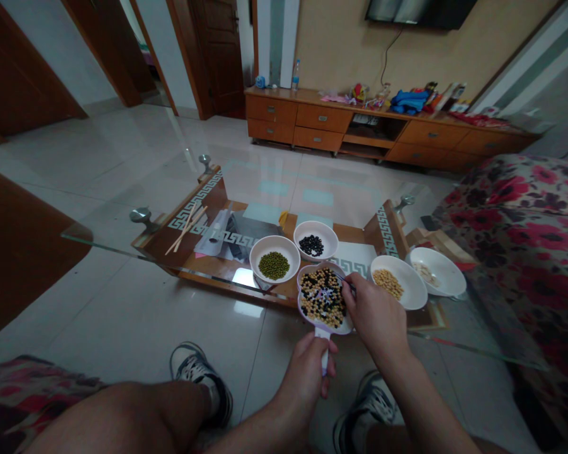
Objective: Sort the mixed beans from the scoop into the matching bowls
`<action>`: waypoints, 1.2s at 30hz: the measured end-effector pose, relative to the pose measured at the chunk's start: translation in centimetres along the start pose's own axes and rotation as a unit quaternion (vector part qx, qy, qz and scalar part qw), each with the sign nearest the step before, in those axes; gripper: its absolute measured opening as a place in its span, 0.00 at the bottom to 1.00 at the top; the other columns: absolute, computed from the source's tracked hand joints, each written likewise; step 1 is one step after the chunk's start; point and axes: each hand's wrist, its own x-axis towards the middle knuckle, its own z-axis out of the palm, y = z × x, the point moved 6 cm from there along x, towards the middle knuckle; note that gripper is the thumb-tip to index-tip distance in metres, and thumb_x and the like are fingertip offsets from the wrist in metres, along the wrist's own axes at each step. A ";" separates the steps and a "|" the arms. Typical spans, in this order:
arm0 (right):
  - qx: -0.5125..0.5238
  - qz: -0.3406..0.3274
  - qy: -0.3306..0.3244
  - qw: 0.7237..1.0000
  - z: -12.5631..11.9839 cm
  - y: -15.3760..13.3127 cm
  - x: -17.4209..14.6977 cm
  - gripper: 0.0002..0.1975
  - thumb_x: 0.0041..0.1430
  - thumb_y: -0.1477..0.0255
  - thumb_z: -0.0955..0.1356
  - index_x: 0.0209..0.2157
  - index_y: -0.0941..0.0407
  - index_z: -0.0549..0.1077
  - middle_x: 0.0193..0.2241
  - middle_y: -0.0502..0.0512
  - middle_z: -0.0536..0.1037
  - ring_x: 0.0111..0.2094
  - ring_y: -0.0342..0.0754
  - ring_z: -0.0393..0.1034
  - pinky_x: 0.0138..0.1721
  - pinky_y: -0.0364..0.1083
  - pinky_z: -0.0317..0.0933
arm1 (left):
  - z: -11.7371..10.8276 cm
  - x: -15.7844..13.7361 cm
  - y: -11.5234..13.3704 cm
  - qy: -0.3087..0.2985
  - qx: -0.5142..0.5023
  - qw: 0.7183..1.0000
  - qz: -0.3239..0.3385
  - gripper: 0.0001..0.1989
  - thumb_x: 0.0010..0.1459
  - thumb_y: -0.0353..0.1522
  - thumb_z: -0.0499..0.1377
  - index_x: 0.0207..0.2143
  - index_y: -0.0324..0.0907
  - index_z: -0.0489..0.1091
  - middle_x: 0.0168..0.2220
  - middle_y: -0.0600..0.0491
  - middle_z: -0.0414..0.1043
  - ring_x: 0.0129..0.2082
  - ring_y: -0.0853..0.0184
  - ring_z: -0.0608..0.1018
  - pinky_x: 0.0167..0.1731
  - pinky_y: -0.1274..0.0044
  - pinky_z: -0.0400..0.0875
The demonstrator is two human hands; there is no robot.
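Observation:
My left hand (307,366) is wrapped round the handle of a flower-shaped, light purple and white scoop (322,329). Black beans and yellow soybeans (329,302) lie mixed inside it. Pinched in my right hand (376,309) is a thin dark tool (348,282), apparently tweezers, whose tip reaches over the scoop's right rim. Beyond the scoop stand a white bowl (254,261) of green mung beans and a bowl (334,243) with black beans. To the right, one bowl (416,295) contains soybeans and another (452,274) has pale pieces I cannot make out.
The bowls stand on a glass coffee table (113,249) with a wooden shelf below. Chopsticks (187,230) lie at its left. A flower-patterned sofa (534,252) is at the right. Along the far wall runs a wooden TV cabinet (322,116) with assorted items on top.

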 end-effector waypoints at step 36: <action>-0.003 -0.020 0.008 1.000 0.2 -0.4 0.1 0.12 0.66 0.65 0.60 0.39 0.52 0.74 0.28 0.53 0.80 0.27 0.46 0.73 0.24 0.43 0.45 | -0.1 0.2 -0.2 0.004 0.005 1.000 -0.003 0.17 0.47 0.44 0.49 0.31 0.41 0.65 0.20 0.59 0.59 0.14 0.75 0.57 0.15 0.79 0.50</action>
